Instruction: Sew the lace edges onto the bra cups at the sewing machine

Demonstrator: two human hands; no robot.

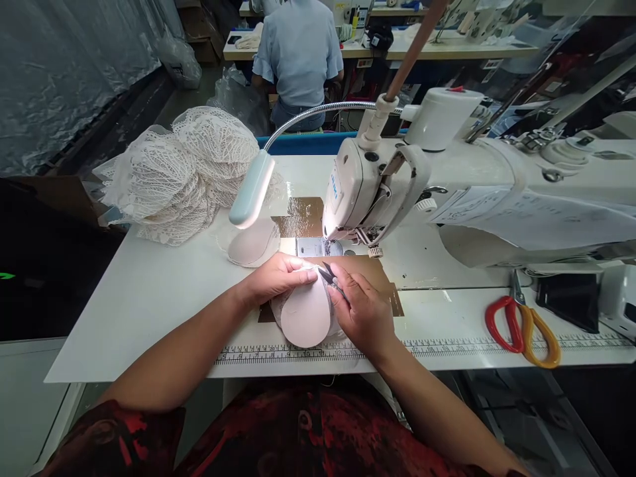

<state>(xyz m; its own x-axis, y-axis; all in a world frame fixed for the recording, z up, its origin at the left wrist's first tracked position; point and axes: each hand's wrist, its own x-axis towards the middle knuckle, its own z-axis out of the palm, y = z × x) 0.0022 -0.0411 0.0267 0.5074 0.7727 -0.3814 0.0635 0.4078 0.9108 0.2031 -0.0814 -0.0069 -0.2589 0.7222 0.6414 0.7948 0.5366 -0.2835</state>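
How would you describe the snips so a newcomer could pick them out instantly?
Start at the big white sewing machine; the right hand is just in front of its needle end, on the wearer's side. The snips are in its grip, at the top of a pale rounded piece. Small dark blades set them apart from the larger scissors lying farther right.

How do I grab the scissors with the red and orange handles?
Best by the red loop and orange loop, probably, coming from the table's near edge. The scissors lie with both loops toward that edge, while the blades point away.
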